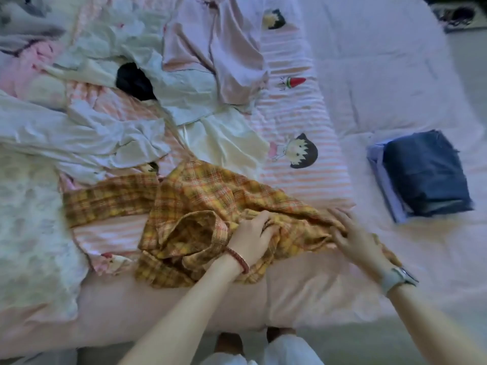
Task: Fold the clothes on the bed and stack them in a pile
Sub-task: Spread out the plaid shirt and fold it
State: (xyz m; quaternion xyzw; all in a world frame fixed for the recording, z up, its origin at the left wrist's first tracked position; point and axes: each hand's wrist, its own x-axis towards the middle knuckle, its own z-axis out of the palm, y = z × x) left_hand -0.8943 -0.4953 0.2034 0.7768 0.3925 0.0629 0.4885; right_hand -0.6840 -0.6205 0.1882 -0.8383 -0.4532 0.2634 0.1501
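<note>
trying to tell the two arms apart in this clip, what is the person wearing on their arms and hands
Both forearms are bare, with no sleeves in view. The left hand has a dark red beaded bracelet at the wrist. The right hand has a watch with a pale grey band at the wrist. No gloves; whether the fingers carry rings cannot be told.

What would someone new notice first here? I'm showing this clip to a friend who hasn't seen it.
Likely the yellow plaid shirt, crumpled at the near edge of the bed, with the left hand gripping its fabric and the right hand resting on it with fingers spread. Next, the folded pile topped by dark blue cloth, alone on the right. A heap of pale unfolded clothes covers the far left.
</note>
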